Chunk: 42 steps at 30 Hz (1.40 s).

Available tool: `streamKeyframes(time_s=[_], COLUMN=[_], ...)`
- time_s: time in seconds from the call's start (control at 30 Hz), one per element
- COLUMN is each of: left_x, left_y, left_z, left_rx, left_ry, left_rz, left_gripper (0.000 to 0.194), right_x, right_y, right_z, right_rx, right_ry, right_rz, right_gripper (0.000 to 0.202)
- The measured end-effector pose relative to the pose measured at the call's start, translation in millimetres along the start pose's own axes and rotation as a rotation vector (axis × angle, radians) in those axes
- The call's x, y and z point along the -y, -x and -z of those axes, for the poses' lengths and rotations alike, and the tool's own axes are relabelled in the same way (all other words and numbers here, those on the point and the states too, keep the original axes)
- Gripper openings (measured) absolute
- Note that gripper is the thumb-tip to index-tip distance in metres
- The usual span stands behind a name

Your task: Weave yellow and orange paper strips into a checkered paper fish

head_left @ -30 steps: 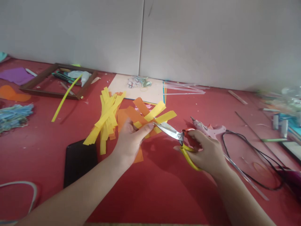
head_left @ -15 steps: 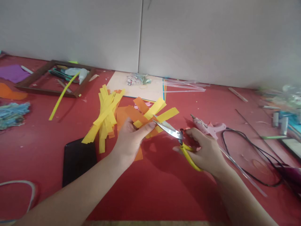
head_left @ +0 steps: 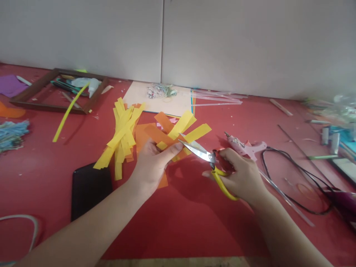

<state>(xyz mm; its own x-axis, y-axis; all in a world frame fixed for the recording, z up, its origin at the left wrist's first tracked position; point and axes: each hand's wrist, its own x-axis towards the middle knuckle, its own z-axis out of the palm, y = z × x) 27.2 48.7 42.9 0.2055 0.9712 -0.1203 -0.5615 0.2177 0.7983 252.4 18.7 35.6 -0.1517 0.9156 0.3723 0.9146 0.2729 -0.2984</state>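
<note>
My left hand [head_left: 150,163] pinches a fan of crossed orange and yellow paper strips [head_left: 182,124] between thumb and fingers. Wrapped round yellow-handled scissors [head_left: 204,154] is my right hand [head_left: 241,176]. The scissor blades are parted, and their tips reach the strips beside my left thumb. To the left of my left hand lies a pile of yellow paper strips [head_left: 122,137], with orange strips partly showing beneath. An orange paper sheet [head_left: 142,132] lies behind my left hand, which hides part of it.
A black phone-like slab [head_left: 90,191] lies left of my forearm. A pink glue gun [head_left: 244,146] with a black cord rests beyond my right hand. At the back are a wooden frame [head_left: 47,107] around small tools and a cream board [head_left: 136,97]. The table is red.
The whole view has shifted slightly, with table items now a little further left and higher. Both hands keep their holds, and the scissors stay at the strips with their blades parted.
</note>
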Motion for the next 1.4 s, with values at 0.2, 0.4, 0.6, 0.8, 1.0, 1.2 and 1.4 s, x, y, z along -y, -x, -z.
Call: streamKeyframes(time_s=[0.2,0.4,0.6,0.8,1.0,1.2,1.4], left_x=[1,4,3,1,1,-3,-2], left_y=[0,0,4,4,5,7,6], left_z=[-0.2,0.4,-2.8,-6.9,-9.1,-10.8,-10.3], left_rx=[-0.025,-0.071,-0.053,-0.031,-0.059,-0.098,-0.077], left_ry=[0.005,-0.008,0.006,0.0,-0.005,-0.012,0.015], left_rz=[0.006,-0.034,-0.112,-0.143,-0.149,-0.096,-0.072], left_gripper=[0.018,0.017,0.015,0.024,0.029,0.035,0.032], right_x=[-3,4,13,13,12,13,12], right_y=[3,2,5,5,3,3,3], right_z=[-1,5,12,14,12,14,12], right_rx=[-0.051,-0.024,0.009,-0.058,-0.1,-0.094,-0.066], right_ry=[0.067,0.087,0.026,0.037,0.057,0.043,0.025], right_rz=[0.061,0.032,0.021,0.044,0.085,0.063,0.043], right_gripper=[0.042,0.044,0.043,0.046,0.049,0.05,0.049])
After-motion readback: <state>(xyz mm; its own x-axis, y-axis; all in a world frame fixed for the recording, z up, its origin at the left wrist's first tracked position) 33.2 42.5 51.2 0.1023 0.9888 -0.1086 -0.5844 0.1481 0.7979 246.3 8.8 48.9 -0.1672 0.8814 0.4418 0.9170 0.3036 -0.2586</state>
